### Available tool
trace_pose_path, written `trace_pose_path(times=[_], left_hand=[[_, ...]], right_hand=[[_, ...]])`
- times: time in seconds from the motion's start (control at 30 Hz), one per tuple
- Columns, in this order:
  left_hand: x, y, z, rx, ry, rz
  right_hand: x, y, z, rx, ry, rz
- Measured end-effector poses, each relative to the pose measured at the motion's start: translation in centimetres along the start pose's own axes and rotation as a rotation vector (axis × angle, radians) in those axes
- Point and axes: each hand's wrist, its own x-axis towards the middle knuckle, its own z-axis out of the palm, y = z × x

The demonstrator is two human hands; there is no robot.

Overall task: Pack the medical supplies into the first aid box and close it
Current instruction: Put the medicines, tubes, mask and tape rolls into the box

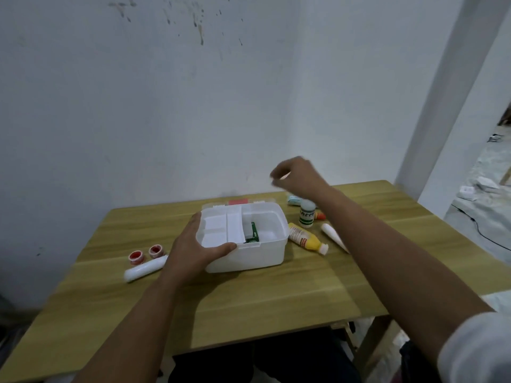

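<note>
The white first aid box [265, 254] stands open in the middle of the wooden table [249, 305], with a white divided tray [221, 226] in its left half and a green carton [253, 233] inside. My left hand [193, 250] grips the box's front left corner. My right hand [298, 175] hovers blurred above the table's far right side, fingers curled; whether it holds anything is unclear. Right of the box lie a yellow bottle [307, 239], a white tube [333, 236] and an upright white bottle [307, 215]. On the left lie two red tape rolls [146, 254] and a white roll [145, 269].
A teal packet [294, 200] lies behind the upright bottle, and a small orange-capped item [320, 215] beside it. The box's lid with a red part [237, 201] lies behind the box. A white wall runs just behind the table. Cluttered floor lies to the right.
</note>
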Motion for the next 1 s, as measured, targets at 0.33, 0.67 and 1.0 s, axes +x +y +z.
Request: trace_pose_path(times=[0.33, 0.67, 1.0], left_hand=[[0.4, 0.0, 0.3, -0.010, 0.004, 0.027], [0.4, 0.4, 0.2, 0.022, 0.015, 0.017], [0.1, 0.9, -0.1, 0.022, 0.006, -0.033]], right_hand=[[2.7, 14.1, -0.5, -0.414, -0.317, 0.348], [2.7, 15.7, 0.9, -0.513, -0.034, 0.216], [1.3, 3.8, -7.2, -0.216, -0.128, 0.003]])
